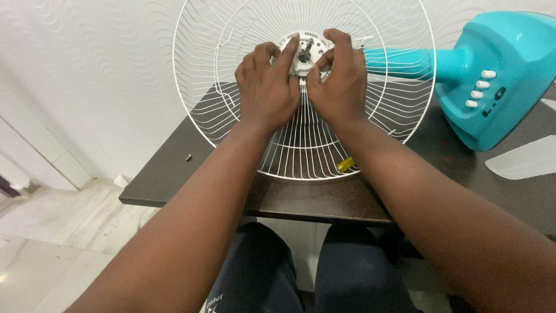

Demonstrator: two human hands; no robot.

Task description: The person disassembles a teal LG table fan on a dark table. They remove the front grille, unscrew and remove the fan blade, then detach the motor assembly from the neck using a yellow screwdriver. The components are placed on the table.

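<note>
Both hands cover most of the fan's central hub [304, 56], hiding how the fingertips sit on it. The teal fan base [503, 75] runs off the right edge, as does a pale blade [524, 157] (only part shows). A tiny dark piece [189, 157] on the surface [174, 174] is too small to identify.

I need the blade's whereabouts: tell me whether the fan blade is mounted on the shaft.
No: the shaft stands bare inside the wire guard, and a clear blade lies on the table.
</note>
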